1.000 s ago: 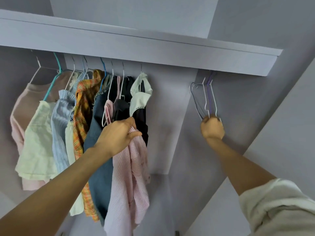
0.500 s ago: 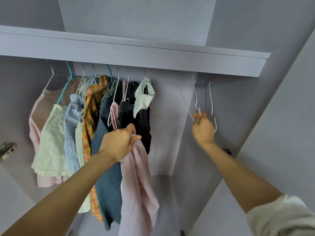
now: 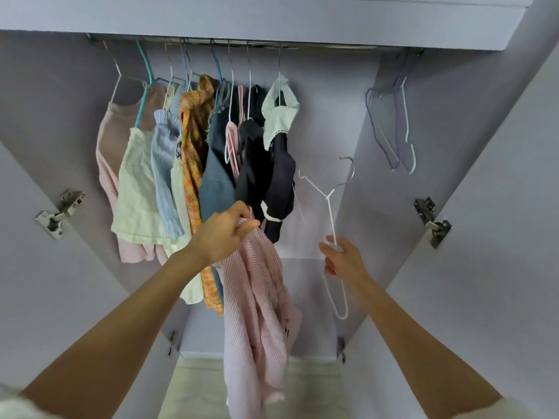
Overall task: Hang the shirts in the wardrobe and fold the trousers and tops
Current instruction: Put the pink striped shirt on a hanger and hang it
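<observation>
My left hand grips a pink striped shirt by its top; the cloth hangs down in front of the open wardrobe. My right hand holds a white wire hanger free of the rail, its hook up and to the right. Several garments hang on hangers along the rail at the left and middle. Two or three empty hangers stay hooked at the rail's right end.
The wardrobe's two doors stand open, with metal hinges at the left and right. A shelf front runs above the rail. Between the dark dress and the empty hangers the rail is bare.
My right hand has taken a white hanger off the rail's right end and brought it down and left. The view has tilted down. My left hand still grips the pink shirt.
</observation>
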Demonstrator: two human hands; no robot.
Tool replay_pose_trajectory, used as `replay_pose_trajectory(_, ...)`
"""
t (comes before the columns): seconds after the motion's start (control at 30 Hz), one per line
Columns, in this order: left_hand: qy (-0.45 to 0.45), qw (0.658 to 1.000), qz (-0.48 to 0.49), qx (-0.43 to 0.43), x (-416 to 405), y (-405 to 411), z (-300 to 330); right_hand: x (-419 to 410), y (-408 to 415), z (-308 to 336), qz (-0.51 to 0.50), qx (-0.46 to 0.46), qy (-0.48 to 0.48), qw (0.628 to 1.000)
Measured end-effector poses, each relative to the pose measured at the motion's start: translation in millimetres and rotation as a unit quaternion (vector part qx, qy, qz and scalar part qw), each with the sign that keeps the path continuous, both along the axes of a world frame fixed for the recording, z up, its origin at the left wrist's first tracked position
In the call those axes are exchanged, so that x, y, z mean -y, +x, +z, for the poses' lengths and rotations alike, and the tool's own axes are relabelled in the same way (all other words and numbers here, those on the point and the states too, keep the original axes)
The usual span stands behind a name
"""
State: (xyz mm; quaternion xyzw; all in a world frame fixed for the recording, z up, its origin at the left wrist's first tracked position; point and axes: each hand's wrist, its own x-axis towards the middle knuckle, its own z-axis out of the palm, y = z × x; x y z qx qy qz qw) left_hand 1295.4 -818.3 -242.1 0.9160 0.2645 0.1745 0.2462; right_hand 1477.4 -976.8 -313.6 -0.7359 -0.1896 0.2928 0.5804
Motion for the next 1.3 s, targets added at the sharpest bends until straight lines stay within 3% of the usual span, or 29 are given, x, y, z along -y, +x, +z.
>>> replay_pose_trajectory(0.07, -0.017, 1.0, -0.003, 0.007, -0.2, -6.8, 0.1, -2.8, -3.0, -4.6, -0.001, 0.089, -0.02, 0.996)
replay_pose_trajectory(0.17, -0.058, 0.998, 0.021, 0.011, -8.0, -16.1, 2.6, 6.9, -19.3, -12.7, -0.003, 0.196, 0.038, 0.98)
replay_pose_trajectory(0.33, -0.217, 0.972, 0.082, 0.031, -19.0, -29.1, 2.0, 6.7, -28.8, -6.3, 0.0, 0.172, 0.112, 0.979)
replay_pose_trajectory(0.47, -0.314, 0.947, 0.034, -0.06, -23.3, -40.0, 6.9, -6.7, -26.9, 6.0, -0.055, 0.209, 0.107, 0.97)
replay_pose_trajectory(0.57, -0.264, 0.959, 0.061, -0.077, -25.5, -43.8, 4.2, -1.6, -29.1, 1.0, -0.126, 0.222, 0.134, 0.958)
replay_pose_trajectory(0.63, -0.159, 0.977, 0.128, -0.054, -28.1, -43.7, 0.2, 5.2, -28.7, -4.2, -0.139, 0.147, 0.169, 0.965)
replay_pose_trajectory(0.7, -0.085, 0.979, 0.183, -0.007, -33.9, -44.5, -1.8, 12.3, -27.0, -7.6, -0.103, 0.057, 0.212, 0.97)
replay_pose_trajectory(0.77, -0.079, 0.971, 0.217, 0.054, -40.2, -45.1, 0.2, 18.0, -29.3, -8.4, -0.035, 0.046, 0.19, 0.98)
replay_pose_trajectory(0.93, -0.171, 0.943, 0.228, 0.169, -47.9, -48.4, 9.2, 15.6, -44.7, -17.8, 0.086, 0.145, 0.034, 0.985)
replay_pose_trajectory(1.1, -0.104, 0.953, 0.213, 0.186, -46.3, -49.4, 14.8, 6.5, -46.3, -19.2, 0.107, 0.382, -0.165, 0.903)
replay_pose_trajectory(1.2, -0.054, 0.961, 0.199, 0.182, -42.2, -48.8, 19.1, -3.7, -47.8, -12.5, 0.13, 0.426, -0.188, 0.876)
replay_pose_trajectory(1.3, -0.032, 0.963, 0.187, 0.192, -36.1, -45.4, 23.8, -16.1, -58.4, -10.2, 0.236, 0.406, -0.184, 0.863)
